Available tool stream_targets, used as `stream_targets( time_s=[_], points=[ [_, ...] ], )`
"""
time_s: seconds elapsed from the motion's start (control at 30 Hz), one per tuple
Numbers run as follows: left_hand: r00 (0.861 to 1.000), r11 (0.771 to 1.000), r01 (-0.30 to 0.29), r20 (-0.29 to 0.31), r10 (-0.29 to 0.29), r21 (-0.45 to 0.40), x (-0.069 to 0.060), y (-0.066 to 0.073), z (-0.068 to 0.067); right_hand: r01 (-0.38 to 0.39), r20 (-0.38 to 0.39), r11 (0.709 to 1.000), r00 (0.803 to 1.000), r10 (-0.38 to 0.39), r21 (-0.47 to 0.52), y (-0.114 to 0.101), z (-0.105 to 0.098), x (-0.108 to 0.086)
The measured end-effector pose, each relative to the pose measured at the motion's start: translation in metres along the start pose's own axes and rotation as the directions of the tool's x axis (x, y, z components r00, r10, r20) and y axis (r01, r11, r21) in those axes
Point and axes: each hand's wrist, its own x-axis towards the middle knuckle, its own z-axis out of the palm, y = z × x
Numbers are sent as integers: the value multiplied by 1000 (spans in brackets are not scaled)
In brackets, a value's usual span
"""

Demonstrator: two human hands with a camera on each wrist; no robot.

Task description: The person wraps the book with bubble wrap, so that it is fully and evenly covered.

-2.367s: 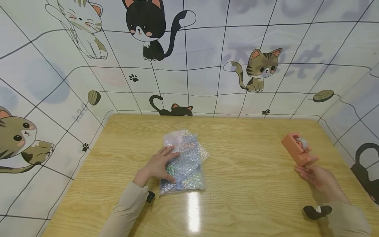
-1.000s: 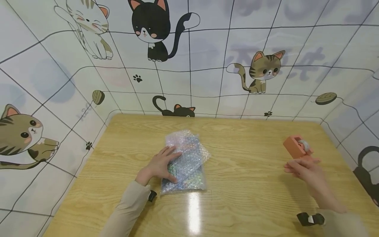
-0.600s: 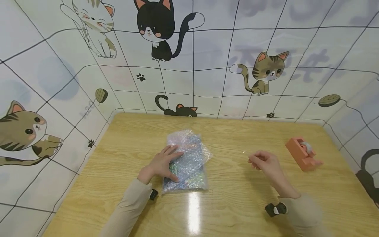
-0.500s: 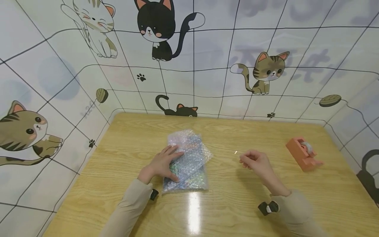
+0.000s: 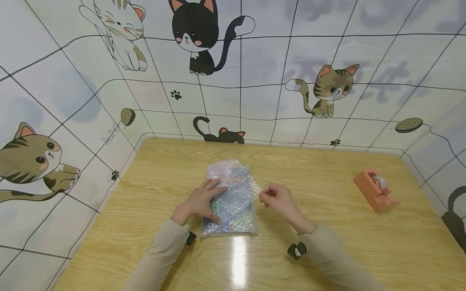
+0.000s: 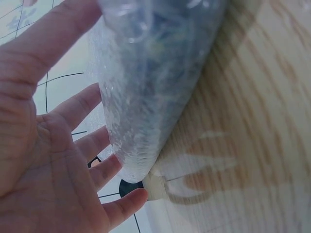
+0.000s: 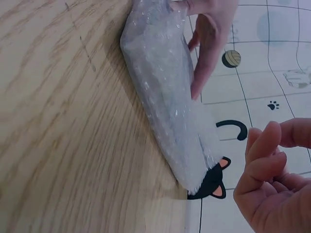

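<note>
A flat packet in clear bubble wrap lies on the table, with bluish and greenish colours showing through it. My left hand rests on its left side, fingers spread and fairly straight; the left wrist view shows the fingertips against the wrap's edge. At the packet's right edge, my right hand has thumb and forefinger pinched together, the other fingers curled. The strip of clear tape between those fingertips barely shows now; a glint gave it away a moment earlier. In the right wrist view the right fingers stand beside the wrapped packet.
An orange tape dispenser with a roll of clear tape stands at the right of the wooden table. A cat-patterned cloth rises behind and along both sides.
My right hand has come away from the tape dispenser and moved left across the table to the packet's right edge, carrying a small piece of tape. The left hand has stayed on the packet.
</note>
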Motion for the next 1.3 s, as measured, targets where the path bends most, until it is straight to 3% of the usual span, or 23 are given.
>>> stream_targets(
  time_s=[0.23,0.33,0.43,0.5,0.63,0.73,0.83,0.93,1.1,1.17,1.3],
  points=[
    [1000,1000,-5,-9,5,-8,0,-1,1,139,-40,984,989,-144,-108,1,23,10],
    [1000,1000,-2,-10,2,-8,1,-1,2,209,-40,956,974,-221,-205,-1,31,12],
    [1000,1000,2,-11,-2,-3,1,-2,2,276,-7,908,956,-293,-316,-3,38,14],
    [1000,1000,4,-10,-4,-2,1,-2,2,332,31,852,936,-350,-404,-4,42,15],
    [1000,1000,3,-13,-3,0,0,-2,2,438,109,694,879,-464,-571,-6,51,19],
    [1000,1000,1,-15,-1,-3,-1,-2,2,501,165,588,831,-531,-635,-6,57,21],
    [1000,1000,-3,-18,2,-10,-1,-1,2,550,229,501,793,-564,-669,-5,60,19],
    [1000,1000,-8,-21,8,-9,0,0,1,588,293,430,763,-576,-684,-4,61,13],
    [1000,1000,-10,-21,10,-2,1,0,1,638,370,359,724,-582,-682,-3,59,3],
    [1000,1000,-10,-16,9,-3,1,0,1,662,395,337,702,-593,-670,-2,58,1],
    [1000,1000,-5,-11,5,1,1,0,0,708,444,260,642,-625,-657,1,57,0]
  ],
)
